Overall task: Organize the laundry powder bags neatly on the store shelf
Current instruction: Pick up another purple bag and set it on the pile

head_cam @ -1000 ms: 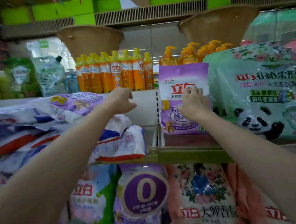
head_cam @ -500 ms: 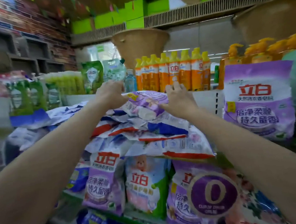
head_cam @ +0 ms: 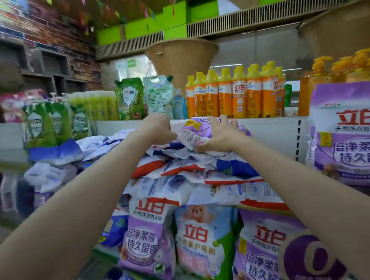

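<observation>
A purple laundry powder bag [head_cam: 201, 131] lies atop the heaped bags on the shelf [head_cam: 273, 129] below orange bottles [head_cam: 234, 94], gripped by both the left hand [head_cam: 158, 130] and right hand [head_cam: 218, 134], whose fingers now curl tighter than before.

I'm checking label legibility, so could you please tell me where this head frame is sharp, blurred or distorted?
Head view: the upright purple bag at right reads crisply; the left shelf edge smears with motion blur; wide-angle distortion stretches both forearms; the purple bag under the right hand and by the left hand is crumpled, its print hard to read.
</observation>
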`<state>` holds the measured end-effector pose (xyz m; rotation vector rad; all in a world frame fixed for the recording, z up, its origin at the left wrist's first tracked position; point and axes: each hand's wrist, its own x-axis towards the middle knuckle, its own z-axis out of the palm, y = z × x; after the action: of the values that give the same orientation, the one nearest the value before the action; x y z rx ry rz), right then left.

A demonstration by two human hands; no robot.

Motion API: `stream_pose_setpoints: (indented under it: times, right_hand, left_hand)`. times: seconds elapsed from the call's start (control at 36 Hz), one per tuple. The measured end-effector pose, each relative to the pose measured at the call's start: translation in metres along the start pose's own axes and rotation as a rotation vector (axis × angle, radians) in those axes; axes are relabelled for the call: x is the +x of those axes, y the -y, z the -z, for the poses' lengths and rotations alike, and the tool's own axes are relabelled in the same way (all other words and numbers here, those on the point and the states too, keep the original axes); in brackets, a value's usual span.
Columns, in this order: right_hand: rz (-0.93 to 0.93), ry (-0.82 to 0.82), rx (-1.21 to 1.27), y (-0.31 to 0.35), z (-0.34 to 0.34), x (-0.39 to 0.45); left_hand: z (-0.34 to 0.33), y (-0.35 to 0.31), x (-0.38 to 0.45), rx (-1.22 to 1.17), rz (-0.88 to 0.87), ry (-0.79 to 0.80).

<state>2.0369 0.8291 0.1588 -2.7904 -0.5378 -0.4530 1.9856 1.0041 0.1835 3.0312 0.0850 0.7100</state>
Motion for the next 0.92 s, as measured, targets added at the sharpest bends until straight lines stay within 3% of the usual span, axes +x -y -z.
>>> stream_pose_setpoints:
  times: [0.14,0.28,0.36,0.47,0.64,0.83,0.92]
  right_hand:
    - [-0.013,-0.169,0.047,-0.001,-0.007,0.005]
    - [-0.089,-0.334,0.279,-0.005,-0.001,-0.002]
    - [-0.133,-0.414,0.411,-0.006,0.005,-0.007]
    - [-0.119,-0.463,0.534,-0.002,0.01,-0.013]
    - [-0.036,-0.392,0.656,0.001,0.023,-0.019]
    - [0.179,-0.106,0.841,0.01,0.028,-0.034]
    - [0.277,-0.039,0.862,0.018,0.032,-0.037]
  left_hand:
    - [-0.003,-0.007,0.001,0.068,-0.038,0.016]
    - [-0.011,-0.02,-0.002,0.03,-0.03,0.119]
    - [-0.009,-0.036,-0.003,-0.227,-0.035,0.175]
    - [-0.004,-0.062,-0.005,-0.739,-0.084,0.243]
    - [-0.001,-0.073,-0.005,-1.252,0.004,0.355]
    - [-0.004,-0.06,-0.003,-1.471,0.069,0.211]
    - [-0.01,-0.042,-0.003,-1.567,0.167,0.042]
